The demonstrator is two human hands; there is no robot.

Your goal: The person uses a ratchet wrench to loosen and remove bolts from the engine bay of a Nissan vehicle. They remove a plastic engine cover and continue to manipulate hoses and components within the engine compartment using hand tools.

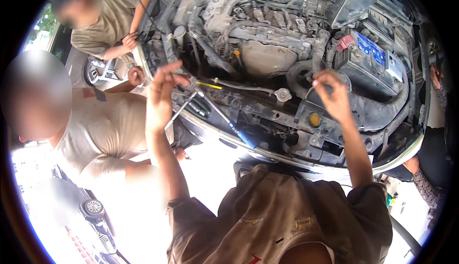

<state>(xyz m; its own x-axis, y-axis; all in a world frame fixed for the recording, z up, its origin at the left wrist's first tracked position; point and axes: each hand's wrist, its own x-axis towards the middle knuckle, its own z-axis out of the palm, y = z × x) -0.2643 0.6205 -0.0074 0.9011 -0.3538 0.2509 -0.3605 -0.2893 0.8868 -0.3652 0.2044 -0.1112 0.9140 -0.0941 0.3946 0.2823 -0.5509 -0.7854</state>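
Note:
My left hand (165,87) is raised over the front left corner of the engine bay, fingers stretched out and apart, holding nothing. My right hand (333,94) hovers above the front right part, thumb and forefinger bent together in a pinch; anything between their tips is too small to make out. Beside my left hand, a ratchet with a blue handle (243,134) lies across the front edge, its head near a second metal bar (181,109). A thin yellow stick (209,85) rests just behind them. Between my hands sits a metal radiator cap (283,94).
The engine (267,49) fills the middle of the bay. A battery (368,65) with a blue label and red terminal cover stands at the right, near a black air duct (382,113). Two people (103,125) are close on my left; another person's hand (412,164) touches the right bumper.

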